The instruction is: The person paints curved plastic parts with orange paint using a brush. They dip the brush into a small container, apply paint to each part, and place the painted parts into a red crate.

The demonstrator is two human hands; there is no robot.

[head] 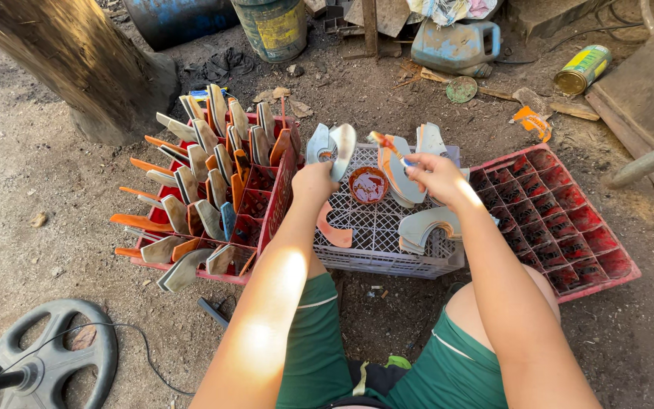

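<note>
A curved grey metal blade (334,148) is being gripped upright in the left hand (313,182), tip pointing up and away, over the pale plastic lattice crate (376,227). A thin orange-tipped brush (387,142) is being pinched in the right hand (437,178), lying just right of the blade, axis slanting up-left toward it. Round paint pot w/ red-brown paint (369,185) is sitting between the hands.
</note>
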